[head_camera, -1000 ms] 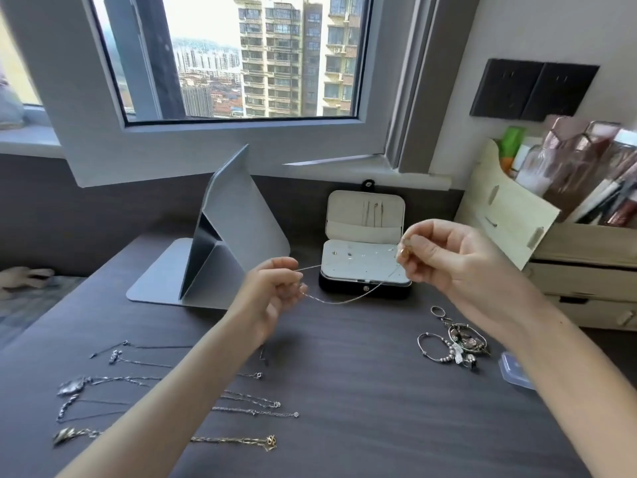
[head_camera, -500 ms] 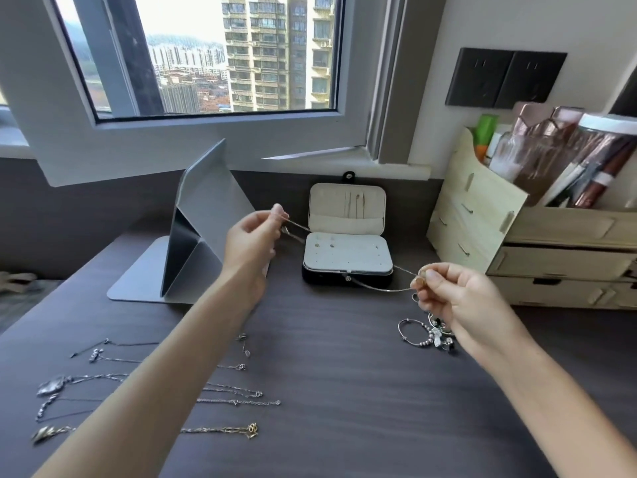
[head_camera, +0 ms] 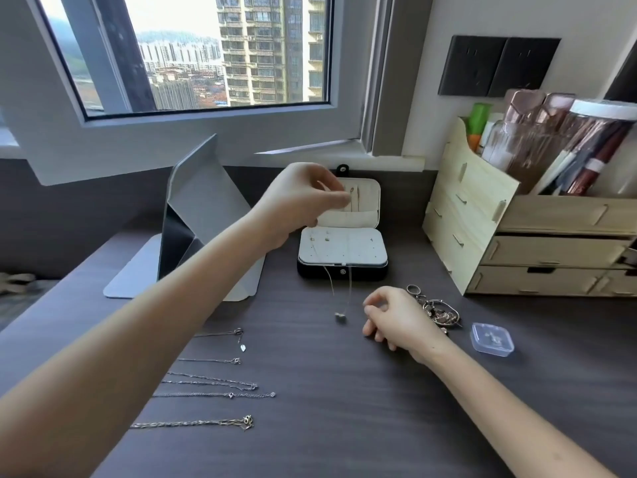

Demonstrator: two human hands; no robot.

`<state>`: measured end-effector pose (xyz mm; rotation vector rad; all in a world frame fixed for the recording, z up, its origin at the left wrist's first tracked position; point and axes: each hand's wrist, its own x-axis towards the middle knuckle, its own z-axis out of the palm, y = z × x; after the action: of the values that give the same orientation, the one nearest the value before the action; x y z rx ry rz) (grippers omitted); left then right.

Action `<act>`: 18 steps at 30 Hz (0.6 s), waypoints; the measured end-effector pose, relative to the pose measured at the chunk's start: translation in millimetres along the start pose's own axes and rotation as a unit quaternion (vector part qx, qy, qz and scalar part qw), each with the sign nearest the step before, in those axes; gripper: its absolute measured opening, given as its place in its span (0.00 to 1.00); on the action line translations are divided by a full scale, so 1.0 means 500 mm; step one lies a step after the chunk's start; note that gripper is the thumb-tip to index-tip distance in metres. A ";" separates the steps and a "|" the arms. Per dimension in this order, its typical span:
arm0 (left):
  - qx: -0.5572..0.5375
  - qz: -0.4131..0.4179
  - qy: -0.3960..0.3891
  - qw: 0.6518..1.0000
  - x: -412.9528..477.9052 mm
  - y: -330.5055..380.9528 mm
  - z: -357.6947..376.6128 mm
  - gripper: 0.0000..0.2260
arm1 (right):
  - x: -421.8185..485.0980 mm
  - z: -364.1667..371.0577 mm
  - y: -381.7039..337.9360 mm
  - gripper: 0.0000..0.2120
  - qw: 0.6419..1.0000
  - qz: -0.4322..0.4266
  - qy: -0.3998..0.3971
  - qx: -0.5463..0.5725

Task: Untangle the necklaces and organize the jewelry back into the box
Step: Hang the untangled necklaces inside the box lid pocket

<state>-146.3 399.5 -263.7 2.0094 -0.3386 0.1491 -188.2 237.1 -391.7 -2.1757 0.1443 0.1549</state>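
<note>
The small black jewelry box (head_camera: 342, 272) stands open at the back of the dark desk, its pale lid upright. My left hand (head_camera: 299, 201) reaches up to the lid and pinches the top of a thin silver necklace (head_camera: 349, 291). The chain runs down over the box's white earring panel and front edge, and its small pendant (head_camera: 340, 318) lies on the desk. My right hand (head_camera: 396, 319) rests on the desk just right of the pendant, fingers loosely curled and holding nothing. Several untangled chains (head_camera: 210, 379) lie in rows at front left.
A pile of rings and bracelets (head_camera: 437, 310) sits behind my right hand, with a small clear plastic case (head_camera: 492, 339) to its right. A wooden drawer organizer (head_camera: 537, 236) fills the right side. A grey folding stand (head_camera: 200, 215) stands left of the box.
My left hand carried the necklace's end up to the box lid. My right hand let go of the other end, and the pendant now lies on the desk. The view shifted left.
</note>
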 end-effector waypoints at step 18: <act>0.140 0.071 -0.090 0.984 0.085 0.114 -0.036 0.11 | 0.060 -0.184 -0.299 0.09 0.973 -0.187 -0.095 0.093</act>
<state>-122.5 384.4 -195.9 2.2823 -0.6045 0.1098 -129.3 245.3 -224.0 -1.9496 -0.3461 0.1287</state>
